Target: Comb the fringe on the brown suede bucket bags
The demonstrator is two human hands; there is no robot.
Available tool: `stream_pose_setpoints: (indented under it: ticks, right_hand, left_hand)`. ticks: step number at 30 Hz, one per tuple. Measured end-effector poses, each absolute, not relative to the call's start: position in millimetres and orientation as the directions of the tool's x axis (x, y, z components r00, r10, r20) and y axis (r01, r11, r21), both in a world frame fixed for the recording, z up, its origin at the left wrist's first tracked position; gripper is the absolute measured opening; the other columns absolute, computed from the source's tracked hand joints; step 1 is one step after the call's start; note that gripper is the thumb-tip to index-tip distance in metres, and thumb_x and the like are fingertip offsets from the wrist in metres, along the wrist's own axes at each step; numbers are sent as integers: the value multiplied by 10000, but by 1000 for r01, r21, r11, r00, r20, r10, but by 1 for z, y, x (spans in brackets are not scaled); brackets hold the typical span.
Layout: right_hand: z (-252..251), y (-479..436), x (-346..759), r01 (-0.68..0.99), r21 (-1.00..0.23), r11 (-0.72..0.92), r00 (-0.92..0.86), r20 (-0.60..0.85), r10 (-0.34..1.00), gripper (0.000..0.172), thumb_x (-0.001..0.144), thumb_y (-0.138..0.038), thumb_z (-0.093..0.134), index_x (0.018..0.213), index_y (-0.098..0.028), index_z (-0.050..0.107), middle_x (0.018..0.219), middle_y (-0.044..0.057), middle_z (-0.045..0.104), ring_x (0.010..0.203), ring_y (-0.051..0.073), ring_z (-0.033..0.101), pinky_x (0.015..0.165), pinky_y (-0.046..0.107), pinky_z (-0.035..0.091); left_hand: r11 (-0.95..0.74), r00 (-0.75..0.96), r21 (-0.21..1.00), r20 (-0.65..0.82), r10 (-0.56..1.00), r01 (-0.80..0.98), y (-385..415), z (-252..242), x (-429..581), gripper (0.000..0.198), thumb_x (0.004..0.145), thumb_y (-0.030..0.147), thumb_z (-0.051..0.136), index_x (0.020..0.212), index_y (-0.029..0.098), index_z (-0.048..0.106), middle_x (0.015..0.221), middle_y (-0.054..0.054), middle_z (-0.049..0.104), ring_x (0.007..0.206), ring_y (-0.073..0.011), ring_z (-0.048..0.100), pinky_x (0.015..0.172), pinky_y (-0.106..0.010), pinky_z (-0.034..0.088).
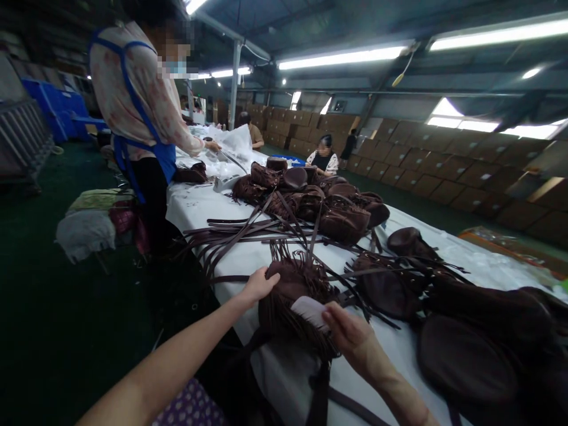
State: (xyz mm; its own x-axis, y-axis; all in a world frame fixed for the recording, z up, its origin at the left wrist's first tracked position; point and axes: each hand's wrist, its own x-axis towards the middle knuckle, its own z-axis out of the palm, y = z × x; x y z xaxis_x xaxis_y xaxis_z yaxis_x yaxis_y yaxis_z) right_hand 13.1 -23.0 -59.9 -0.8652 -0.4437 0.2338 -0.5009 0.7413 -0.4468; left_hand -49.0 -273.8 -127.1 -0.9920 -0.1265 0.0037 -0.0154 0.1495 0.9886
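Observation:
A dark brown fringed bag [290, 283] lies in front of me on the white-covered table [275, 367]. My left hand [261, 284] is closed on the bag's upper left edge, thumb on top. In my right hand [348, 328] is a white comb [309, 312], pinched between thumb and fingers. The comb lies over the fringe on the near side of the bag, and its teeth are hard to make out. Long dark straps [235, 236] stretch over the table just beyond the bag.
A heap of similar brown bags [341, 219] covers the table's middle, with more bags [465, 355] to my right. A co-worker in a blue apron [144, 112] stands at the left table edge. Another person [323, 157] sits at the far side. Stacked cartons [426, 160] line the wall.

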Motion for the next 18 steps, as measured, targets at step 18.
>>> stream_pose_setpoints:
  ticks: [18]
  right_hand:
    - [-91,-93,109,-791,-240,563,-612,329,-720,271,1003,-247,313,852,-203,534,635,-17,616,520,108,565,493,241,323]
  left_hand:
    - [516,-986,856,46,-158,-43,-296,-144,-21,195,800,304,601,759,136,689,691,-15,647,661,-165,586,618,-253,412]
